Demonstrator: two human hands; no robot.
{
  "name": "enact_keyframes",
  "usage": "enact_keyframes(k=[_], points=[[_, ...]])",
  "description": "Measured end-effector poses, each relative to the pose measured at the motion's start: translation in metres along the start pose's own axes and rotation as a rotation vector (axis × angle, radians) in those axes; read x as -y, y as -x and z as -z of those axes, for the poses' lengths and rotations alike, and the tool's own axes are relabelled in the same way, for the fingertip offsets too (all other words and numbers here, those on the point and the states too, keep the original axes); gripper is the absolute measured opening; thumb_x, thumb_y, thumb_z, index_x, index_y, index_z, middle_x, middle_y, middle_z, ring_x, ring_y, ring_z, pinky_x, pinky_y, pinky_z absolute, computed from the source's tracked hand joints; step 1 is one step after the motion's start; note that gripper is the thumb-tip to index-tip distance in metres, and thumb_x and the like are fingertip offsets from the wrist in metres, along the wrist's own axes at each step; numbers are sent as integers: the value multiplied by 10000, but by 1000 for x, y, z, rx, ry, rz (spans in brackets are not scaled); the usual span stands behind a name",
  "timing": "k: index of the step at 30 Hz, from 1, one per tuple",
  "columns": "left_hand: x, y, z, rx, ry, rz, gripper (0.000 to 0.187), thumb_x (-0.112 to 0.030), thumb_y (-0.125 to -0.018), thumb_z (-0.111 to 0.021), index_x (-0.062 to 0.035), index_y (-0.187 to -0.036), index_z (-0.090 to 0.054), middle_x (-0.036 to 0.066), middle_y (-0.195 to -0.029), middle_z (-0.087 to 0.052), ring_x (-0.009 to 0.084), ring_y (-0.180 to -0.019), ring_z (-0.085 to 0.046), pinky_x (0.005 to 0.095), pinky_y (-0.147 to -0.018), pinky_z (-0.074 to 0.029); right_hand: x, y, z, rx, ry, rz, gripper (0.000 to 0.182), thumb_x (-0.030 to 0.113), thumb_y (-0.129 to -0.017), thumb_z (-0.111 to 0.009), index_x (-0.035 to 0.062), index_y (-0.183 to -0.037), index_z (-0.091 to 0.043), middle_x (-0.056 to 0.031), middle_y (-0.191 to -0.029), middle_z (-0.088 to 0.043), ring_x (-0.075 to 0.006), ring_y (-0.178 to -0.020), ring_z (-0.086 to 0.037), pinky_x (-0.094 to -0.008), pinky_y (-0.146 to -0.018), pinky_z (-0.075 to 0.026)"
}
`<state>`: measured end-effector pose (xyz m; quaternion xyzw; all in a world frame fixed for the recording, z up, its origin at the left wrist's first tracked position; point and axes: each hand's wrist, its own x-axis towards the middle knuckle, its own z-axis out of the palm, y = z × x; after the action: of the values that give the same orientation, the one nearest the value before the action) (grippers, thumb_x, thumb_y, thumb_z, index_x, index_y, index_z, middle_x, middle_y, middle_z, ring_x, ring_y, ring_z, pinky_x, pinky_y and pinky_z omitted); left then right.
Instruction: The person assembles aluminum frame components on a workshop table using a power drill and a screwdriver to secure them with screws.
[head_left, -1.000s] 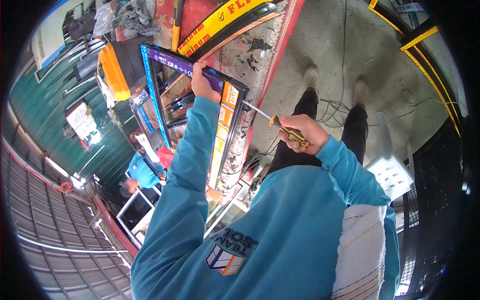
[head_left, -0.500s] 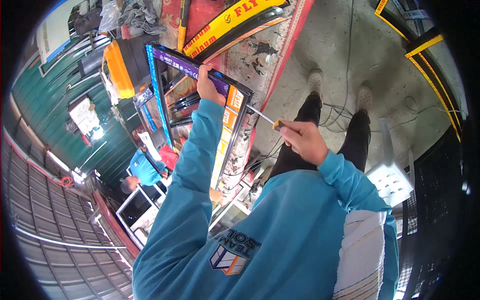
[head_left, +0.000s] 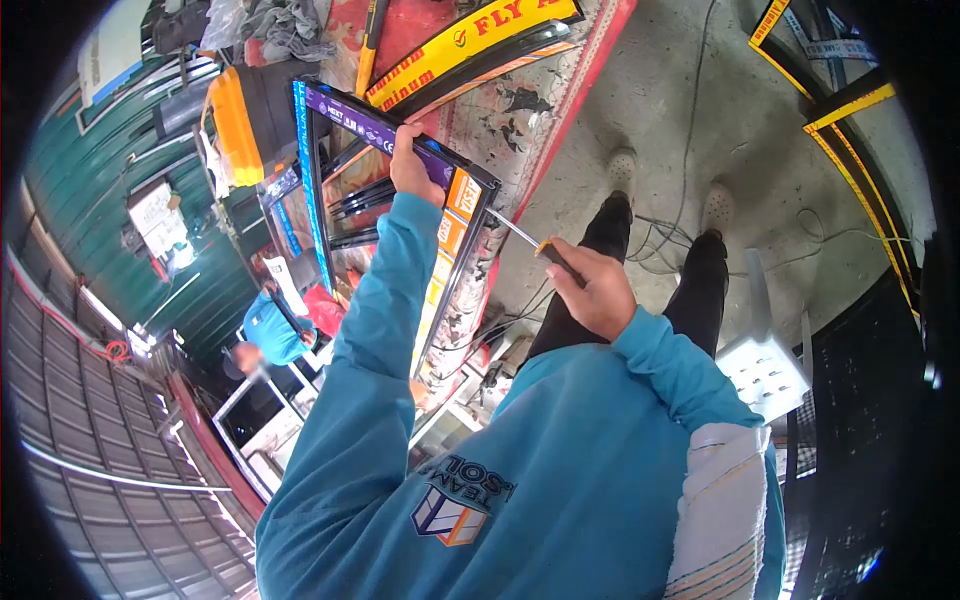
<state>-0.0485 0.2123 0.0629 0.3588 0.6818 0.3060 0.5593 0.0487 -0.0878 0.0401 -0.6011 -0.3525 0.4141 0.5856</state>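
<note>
My left hand is closed around one side of a black aluminum frame, which carries purple, orange and blue printed tape. In my right hand is a screwdriver with a dark and yellow handle. Its metal shaft points at the frame's edge near the corner, and the tip meets that edge. Whether the tip sits in a screw is too small to tell. The frame lies over a table with a worn red, patterned covering.
Yellow-taped curved profiles lie behind the frame. More yellow-edged frame pieces stand at the upper right. Cables trail on the floor by my feet. A white stool is at my right. Another person is at the left.
The screwdriver has stayed at the frame's edge while my right hand's grip on its handle has turned. The whole view has shifted slightly.
</note>
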Motion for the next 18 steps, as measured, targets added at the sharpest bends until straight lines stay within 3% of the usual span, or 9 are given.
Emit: enact_keyframes(k=[2,3,4,6,8,10,12,14,18], points=[[1,1,1,0,-10,11,160,-222,-752,-699,-123,-844,-613,-3,-727,-531,180,-615,-558,346,-603,-504,-9,-2,1,242,-677,-480,357,191,-958,-592,15,-1269,-581,-57,-741,-596,-177,-557,-575,-314,-478,-437],[-2,7,-4,-2,-16,0,156,-226,-754,-697,-128,-842,-613,-3,-722,-532,181,-616,-560,346,-606,-505,3,-13,17,318,-1025,-789,352,211,-976,-575,20,-1271,-591,-16,-742,-566,-68,-499,-445,-236,-434,-342],[-4,9,-8,-1,-16,-18,153,-229,-757,-695,-132,-841,-612,-2,-717,-533,182,-617,-561,347,-610,-506,-2,-14,17,317,-1026,-789,352,211,-976,-575,20,-1271,-591,-16,-742,-566,-68,-499,-445,-236,-434,-342],[-6,8,-7,2,-24,10,150,-231,-758,-696,-135,-840,-615,0,-710,-535,186,-626,-570,347,-613,-508,-13,-11,15,357,-1578,-1080,349,225,-970,-578,30,-1258,-610,-33,-730,-568,-44,-463,-378,-207,-419,-302],[-6,12,-9,18,4,66,146,-227,-757,-700,-137,-831,-611,2,-699,-535,187,-619,-575,350,-608,-511,-13,-6,9,360,-1555,-1046,379,244,-973,-574,8,-1268,-593,-20,-739,-554,-67,-492,-435,-216,-433,-354],[-6,7,-9,31,12,72,148,-224,-756,-703,-136,-825,-607,1,-695,-533,188,-611,-574,351,-602,-511,4,-1,-2,102,-813,-600,411,243,-960,-585,14,-1301,-562,-62,-727,-569,-159,-517,-550,-283,-454,-438],[-5,1,-3,37,20,66,150,-222,-756,-706,-134,-820,-603,1,-692,-531,189,-604,-573,353,-595,-512,10,3,-4,-130,-48,89,435,228,-933,-610,13,-1308,-555,-137,-810,-644,-247,-620,-643,-345,-542,-502],[1,-7,0,14,11,26,152,-222,-758,-705,-128,-817,-600,-1,-686,-527,184,-588,-567,352,-578,-509,18,5,2,43,262,-20,422,217,-908,-628,22,-1281,-592,-186,-865,-667,-315,-666,-656,-385,-593,-519],[0,6,-1,-20,-34,-2,173,-225,-759,-704,-107,-822,-594,2,-690,-528,179,-585,-563,344,-560,-501,-19,3,-21,-13,-256,-90,425,278,-948,-610,11,-1278,-586,-105,-721,-608,-177,-563,-589,-347,-527,-482]])
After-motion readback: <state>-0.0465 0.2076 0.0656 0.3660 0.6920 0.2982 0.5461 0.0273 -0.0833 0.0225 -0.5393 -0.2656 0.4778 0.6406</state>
